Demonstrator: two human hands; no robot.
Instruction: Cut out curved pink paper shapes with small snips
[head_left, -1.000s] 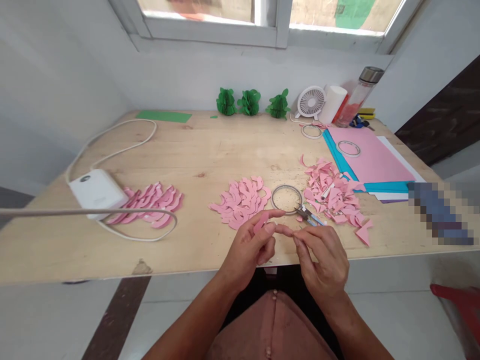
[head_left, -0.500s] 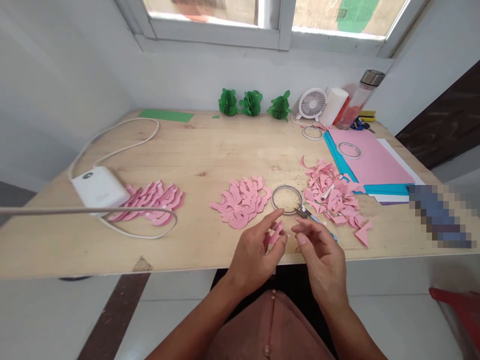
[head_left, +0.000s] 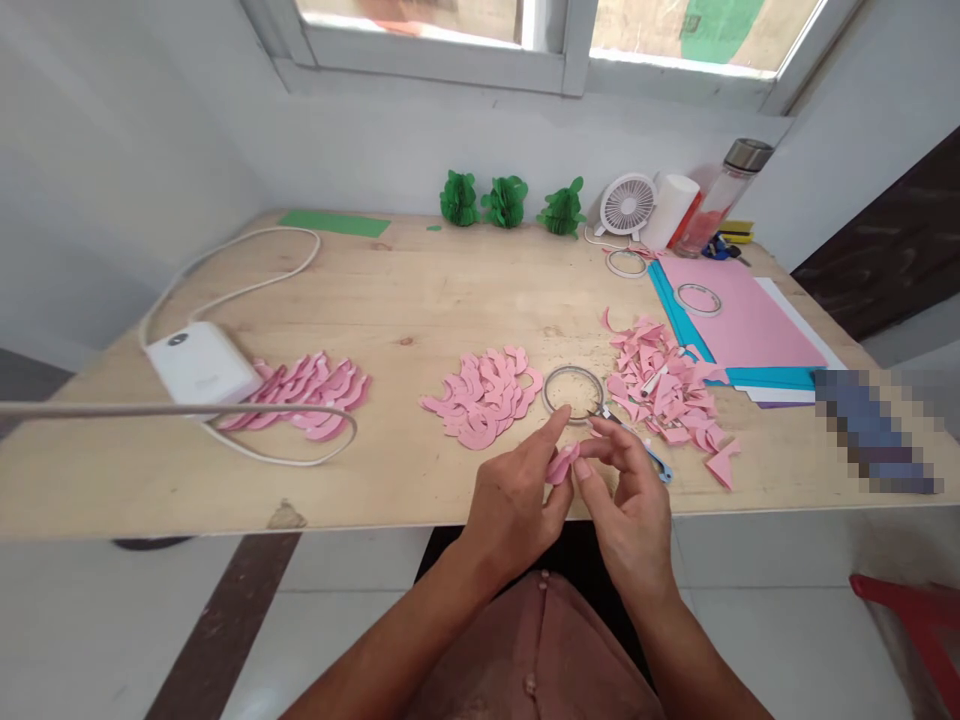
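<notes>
Right fingers (head_left: 595,490) met pink piece (head_left: 562,464); table edge (head_left: 360,526) near; ring (head_left: 545,391) ahead

Left hand (head_left: 511,505) and right hand (head_left: 634,515) nearly meet, fingers (head_left: 551,432) bent, forearms (head_left: 397,625) angled inward.

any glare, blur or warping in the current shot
Head view: glare whitens the window's lower panes; head view: the bottle leans outward, perhaps from wide-angle stretch; head view: a mosaic patch hides detail at right, and the pink piece in the left hand looks soft.
</notes>
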